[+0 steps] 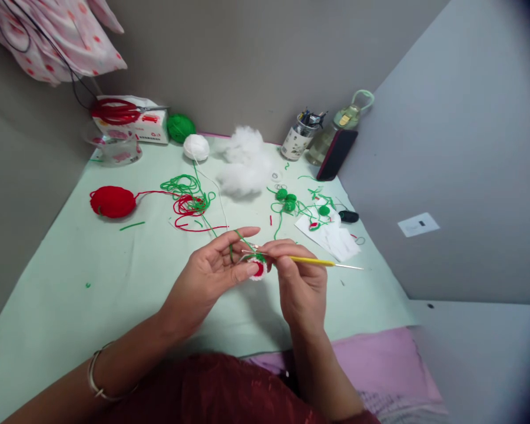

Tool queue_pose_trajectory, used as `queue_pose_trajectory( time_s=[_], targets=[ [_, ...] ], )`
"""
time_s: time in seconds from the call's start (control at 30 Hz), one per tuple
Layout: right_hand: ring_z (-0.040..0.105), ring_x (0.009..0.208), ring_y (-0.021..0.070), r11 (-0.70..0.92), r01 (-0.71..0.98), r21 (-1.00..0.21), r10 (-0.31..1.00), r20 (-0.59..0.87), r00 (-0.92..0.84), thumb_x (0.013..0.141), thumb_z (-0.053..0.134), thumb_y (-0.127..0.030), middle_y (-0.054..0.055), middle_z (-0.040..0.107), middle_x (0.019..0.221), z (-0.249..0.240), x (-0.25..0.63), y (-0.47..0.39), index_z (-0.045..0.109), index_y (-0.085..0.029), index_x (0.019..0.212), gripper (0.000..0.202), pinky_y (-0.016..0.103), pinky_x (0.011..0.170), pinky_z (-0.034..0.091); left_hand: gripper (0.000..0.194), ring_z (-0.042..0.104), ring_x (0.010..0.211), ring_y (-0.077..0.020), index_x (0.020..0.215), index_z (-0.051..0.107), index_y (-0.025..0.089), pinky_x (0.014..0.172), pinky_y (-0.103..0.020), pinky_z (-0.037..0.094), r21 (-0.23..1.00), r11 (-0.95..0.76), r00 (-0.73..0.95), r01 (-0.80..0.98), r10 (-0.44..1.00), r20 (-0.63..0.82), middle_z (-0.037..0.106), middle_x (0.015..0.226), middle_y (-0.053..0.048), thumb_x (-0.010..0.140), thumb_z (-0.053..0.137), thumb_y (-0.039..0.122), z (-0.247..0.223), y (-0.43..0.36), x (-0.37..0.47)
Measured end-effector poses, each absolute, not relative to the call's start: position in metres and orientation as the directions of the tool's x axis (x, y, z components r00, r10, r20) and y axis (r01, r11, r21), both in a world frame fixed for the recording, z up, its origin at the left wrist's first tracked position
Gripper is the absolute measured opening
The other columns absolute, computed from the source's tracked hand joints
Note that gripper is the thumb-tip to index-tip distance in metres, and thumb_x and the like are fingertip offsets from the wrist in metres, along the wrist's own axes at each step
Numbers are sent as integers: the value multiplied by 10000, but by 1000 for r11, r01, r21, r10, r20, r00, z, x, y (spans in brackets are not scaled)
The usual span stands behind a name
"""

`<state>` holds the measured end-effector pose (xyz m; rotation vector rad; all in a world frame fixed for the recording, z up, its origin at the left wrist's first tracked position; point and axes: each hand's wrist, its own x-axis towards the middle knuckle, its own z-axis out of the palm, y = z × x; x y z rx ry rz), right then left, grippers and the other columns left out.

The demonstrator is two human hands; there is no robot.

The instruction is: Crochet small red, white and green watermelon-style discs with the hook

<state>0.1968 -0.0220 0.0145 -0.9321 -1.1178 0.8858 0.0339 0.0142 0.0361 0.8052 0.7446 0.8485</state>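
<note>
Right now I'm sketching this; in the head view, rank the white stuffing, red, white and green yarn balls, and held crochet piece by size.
White stuffing
Red yarn ball
Green yarn ball, white yarn ball: too alike to rank
Crochet piece, partly hidden

The crochet hook (311,260) has a smooth yellow plastic grip and bright, polished metal ends. The crocheted piece (258,274) is matt, its yarn surface bumpy. The red yarn ball (113,202) is soft and lustreless, the white stuffing (245,168) fluffy and fibrous. The bangle (90,371) is shiny metal. The tabletop (150,277) has a smooth, matt covering, perhaps cloth, though the view leaves that unsure.
</note>
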Motion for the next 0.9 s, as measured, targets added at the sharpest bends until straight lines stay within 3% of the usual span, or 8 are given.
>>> queue_pose_trajectory(
  time_s=[0.23,0.37,0.57,0.73,0.9],
  targets=[
    [671,705,123,326,-287,-901,938,270,216,991,681,-327,17,784,891,19,197,-17,766,-249,933,129,261,649,563,371,598,806,-119,1190,817,313,789,-236,504,867,399,459,-300,856,-236,638,870,15,825,879,291,36,15,28],
    [686,696,139,344,-251,-905,933,301,197,1022,627,-329,21,776,851,23,199,-18,722,-231,920,170,284,646,580,340,588,807,-118,1185,820,304,796,-238,492,863,415,477,-289,844,-246,629,863,15,847,850,282,37,15,26],
    [721,821,188,456,93,-885,867,466,177,1054,540,-261,44,783,943,27,204,-30,720,-257,1012,185,365,710,609,337,609,810,-130,1172,822,293,821,-258,514,875,395,459,-281,856,-240,648,863,12,838,857,292,39,14,26],
    [752,929,208,572,385,-724,771,635,49,1034,535,-158,43,798,983,33,204,-37,720,-271,1120,233,414,824,631,357,636,847,-147,1182,813,291,841,-267,527,908,333,405,-255,889,-213,677,876,6,830,868,293,39,12,28],
    [758,972,202,601,601,-526,691,720,-61,993,573,-86,79,788,1077,29,200,-39,694,-274,1227,324,365,791,646,410,604,785,-139,1223,785,262,758,-249,513,930,262,337,-258,927,-168,640,854,12,823,864,302,37,10,35]
  ],
)
